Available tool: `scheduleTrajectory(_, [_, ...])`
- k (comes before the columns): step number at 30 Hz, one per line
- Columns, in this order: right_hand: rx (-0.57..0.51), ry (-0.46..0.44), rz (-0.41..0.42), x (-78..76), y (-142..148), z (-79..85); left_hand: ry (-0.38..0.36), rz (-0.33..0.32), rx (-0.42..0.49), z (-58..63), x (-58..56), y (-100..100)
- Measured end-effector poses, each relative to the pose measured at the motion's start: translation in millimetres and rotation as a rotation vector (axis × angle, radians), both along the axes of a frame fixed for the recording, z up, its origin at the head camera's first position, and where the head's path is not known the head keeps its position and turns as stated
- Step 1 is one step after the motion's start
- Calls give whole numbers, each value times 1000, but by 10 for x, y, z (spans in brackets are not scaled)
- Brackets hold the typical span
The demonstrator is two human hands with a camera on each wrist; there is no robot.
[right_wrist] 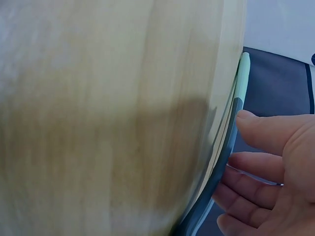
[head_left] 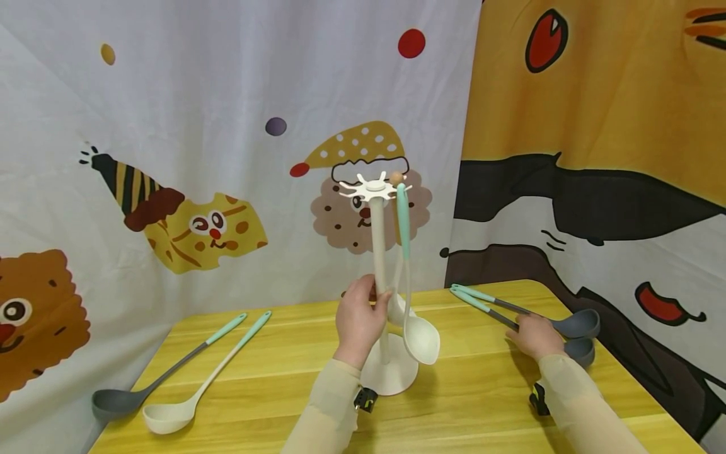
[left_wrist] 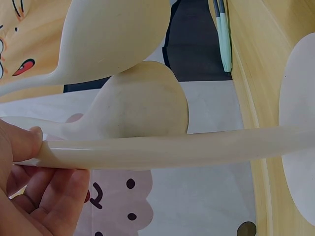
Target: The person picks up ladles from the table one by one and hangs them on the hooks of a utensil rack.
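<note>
The left hand (head_left: 363, 318) grips the upright post (left_wrist: 172, 148) of a white utensil stand (head_left: 391, 378), thumb on one side and fingers on the other. From its hooked top (head_left: 368, 188) hangs a white spoon (head_left: 421, 340) with a mint handle. Another white utensil (left_wrist: 140, 103) hangs behind that spoon, partly hidden. At the right of the table, the right hand (head_left: 535, 337) is over two dark grey ladles with mint handles, one farther back (head_left: 580, 323), one nearer (head_left: 581, 352). In the right wrist view, its loosely bent fingers meet a ladle's grey handle (right_wrist: 224, 157).
On the table's left side lie a dark grey ladle (head_left: 119, 402) and a white ladle (head_left: 170, 417), handles pointing away. The wooden table (head_left: 255, 378) ends at a printed cloth (head_left: 227, 82) behind, with another cloth (head_left: 624, 94) at the right.
</note>
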State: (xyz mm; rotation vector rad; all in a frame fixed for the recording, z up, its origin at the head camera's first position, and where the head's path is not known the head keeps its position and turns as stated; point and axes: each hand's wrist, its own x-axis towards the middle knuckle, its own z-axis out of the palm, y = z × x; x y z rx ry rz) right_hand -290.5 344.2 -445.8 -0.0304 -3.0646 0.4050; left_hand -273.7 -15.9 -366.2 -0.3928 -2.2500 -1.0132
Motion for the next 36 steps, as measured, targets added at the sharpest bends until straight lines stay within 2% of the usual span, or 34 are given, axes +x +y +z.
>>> scheduleTrajectory(16, [-22,-17,-46,-71,46,-115,6,3,3,-8,-3,0])
scheduleTrajectory(24, [-26,-54,-71,-98,49,-90,2,2,1,-5,-3,1])
scheduleTrajectory(36, [-32,-60,-81,-114,37,-71,-10,-1,0,-2,-3,-7])
